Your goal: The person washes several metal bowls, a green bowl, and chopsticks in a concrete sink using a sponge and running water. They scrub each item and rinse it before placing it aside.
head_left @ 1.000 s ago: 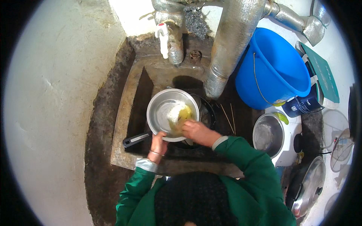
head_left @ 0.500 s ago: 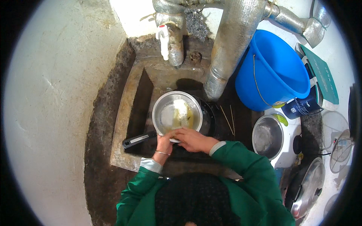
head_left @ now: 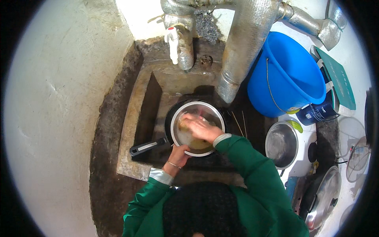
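So the left hand (head_left: 178, 155) has its grip clamped on the metal bowl (head_left: 197, 104), down at the lower left side of the rim. The right hand (head_left: 200, 128) is inside that same bowl, fingers pointing up and left. It's blurry in there, so I can't tell if that grip is apart or together. There's some cloudy, yellowish stuff around the fingers too.

The bowl is down in the stone sink (head_left: 132, 114), right over a black pan (head_left: 169, 118). Can't say if it's actually resting on the pan or held just above it. The pan's handle (head_left: 148, 147) points out to the left, by the sink's edge.

Two thin sticks (head_left: 238, 122) lie just right of the pan. Further right you've got a blue bucket (head_left: 263, 93), with a second bowl (head_left: 282, 144) near it, and a green vegetable piece (head_left: 295, 125) just beside that bowl. White tap (head_left: 173, 45) is up behind the sink.
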The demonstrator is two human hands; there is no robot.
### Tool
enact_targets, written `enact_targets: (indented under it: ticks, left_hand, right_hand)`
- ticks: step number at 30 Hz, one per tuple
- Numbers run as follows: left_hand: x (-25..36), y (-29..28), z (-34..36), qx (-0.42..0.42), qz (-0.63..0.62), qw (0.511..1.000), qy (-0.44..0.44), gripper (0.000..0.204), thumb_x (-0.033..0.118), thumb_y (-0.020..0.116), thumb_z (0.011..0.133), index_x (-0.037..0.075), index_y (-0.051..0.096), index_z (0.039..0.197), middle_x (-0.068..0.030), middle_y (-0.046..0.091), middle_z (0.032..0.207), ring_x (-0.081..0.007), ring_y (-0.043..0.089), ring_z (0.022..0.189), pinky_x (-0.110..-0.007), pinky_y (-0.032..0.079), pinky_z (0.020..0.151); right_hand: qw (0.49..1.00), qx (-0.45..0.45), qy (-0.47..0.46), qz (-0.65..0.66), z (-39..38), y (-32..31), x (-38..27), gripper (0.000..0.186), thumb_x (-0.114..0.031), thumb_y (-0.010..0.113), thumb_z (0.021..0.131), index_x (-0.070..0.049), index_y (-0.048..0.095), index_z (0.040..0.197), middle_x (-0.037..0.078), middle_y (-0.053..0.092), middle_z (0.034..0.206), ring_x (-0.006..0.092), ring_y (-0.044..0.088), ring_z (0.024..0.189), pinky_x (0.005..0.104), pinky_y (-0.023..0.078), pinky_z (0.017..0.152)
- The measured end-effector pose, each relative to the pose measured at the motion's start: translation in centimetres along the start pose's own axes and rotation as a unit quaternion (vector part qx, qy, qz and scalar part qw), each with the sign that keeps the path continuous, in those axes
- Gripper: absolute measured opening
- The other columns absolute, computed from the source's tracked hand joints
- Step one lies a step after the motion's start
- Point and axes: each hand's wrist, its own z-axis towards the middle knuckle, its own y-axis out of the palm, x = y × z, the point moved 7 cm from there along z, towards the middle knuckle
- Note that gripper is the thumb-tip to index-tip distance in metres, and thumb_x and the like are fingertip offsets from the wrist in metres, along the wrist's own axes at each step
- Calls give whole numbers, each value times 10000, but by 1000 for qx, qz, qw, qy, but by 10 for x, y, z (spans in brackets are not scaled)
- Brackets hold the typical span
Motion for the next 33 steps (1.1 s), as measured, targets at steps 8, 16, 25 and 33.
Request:
enact_targets:
  ticks: [8,16,25,33]
  left_hand:
    - [12,-33,3,69,-22,997,19,450,-79,438,630,-25,504,1071,-117,582,935,-252,610,746,-334,511,517]
    - [2,-17,2,19,-1,1000,-2,502,-86,481,644,5,461,1137,-107,562,1001,-264,604,796,-366,537,574]
    - [-1,-30,5,4,-7,1000,-5,494,-78,469,652,26,474,1135,-111,559,1019,-292,598,869,-428,536,610]
    - [0,-29,4,28,-12,999,-36,509,-89,477,668,-23,440,1171,-151,561,1037,-331,603,869,-433,549,636]
  right_hand:
    - [969,-223,98,47,-28,25,-23,261,-45,543,699,-60,591,955,99,551,1000,286,522,983,393,404,843]
    - [992,-8,-13,-127,-9,-1,20,283,-43,577,669,-107,591,945,67,547,1023,273,500,1010,381,406,840]
    - [923,-166,165,306,-27,84,-3,397,-120,618,719,-132,520,1104,193,461,1214,361,525,1017,397,439,839]
    - [949,-163,86,-255,-20,-8,3,231,-188,538,775,-81,637,955,239,442,1213,312,542,990,364,491,766]
